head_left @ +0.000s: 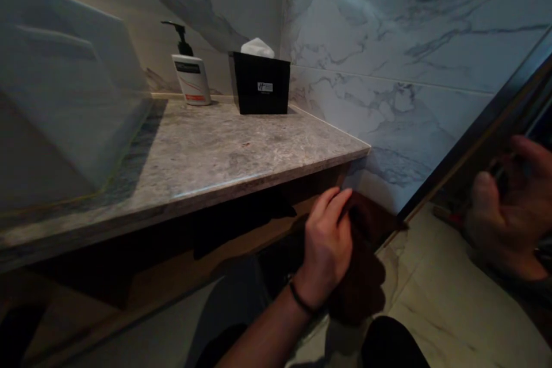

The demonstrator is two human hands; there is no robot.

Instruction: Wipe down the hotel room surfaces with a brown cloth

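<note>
My left hand [326, 241], with a black band at its wrist, is under the front edge of the stone counter [241, 149] near its right end. Its fingers are closed on a dark brown cloth [360, 276], which hangs down beside the hand in shadow. At the far right, my right hand [511, 213] is apart from the cloth and blurred. Its thumb and fingers are curved and spread, and I see nothing clearly held. The dark shapes behind its fingers are hard to make out.
A white pump bottle [192, 80] and a black tissue box [263, 83] stand at the back of the counter. A white basin [64, 86] is at left. Below runs a dark wooden shelf [172, 276]. A dark frame [470, 149] slants along the marbled wall [401, 57] at right.
</note>
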